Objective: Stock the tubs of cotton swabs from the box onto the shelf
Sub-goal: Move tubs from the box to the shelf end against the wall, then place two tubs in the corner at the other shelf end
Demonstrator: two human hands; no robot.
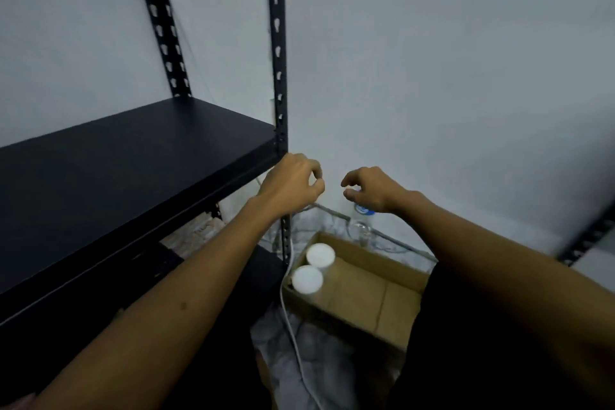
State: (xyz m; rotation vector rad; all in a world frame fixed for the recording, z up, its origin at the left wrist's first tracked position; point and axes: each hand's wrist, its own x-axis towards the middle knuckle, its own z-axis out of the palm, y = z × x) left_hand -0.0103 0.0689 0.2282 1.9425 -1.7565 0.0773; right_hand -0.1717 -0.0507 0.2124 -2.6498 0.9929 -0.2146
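Left hand: empty, fingers loosely curled, thumb and forefinger nearly touching; just off the shelf's front corner.
Right hand: empty, fingers loosely bent, narrow gap to the thumb.
Tubs: two white-lidded, side by side in the box at 9 o'clock, touching or nearly so.
Shelf: black board at 10 o'clock, nothing on the visible part.
Risk: white cable runs beside the box; a descending arm may snag it.
Risk: upright post stands between box and shelf; a carried tub may strike it.
Risk: bottle behind the box may topple if nudged.
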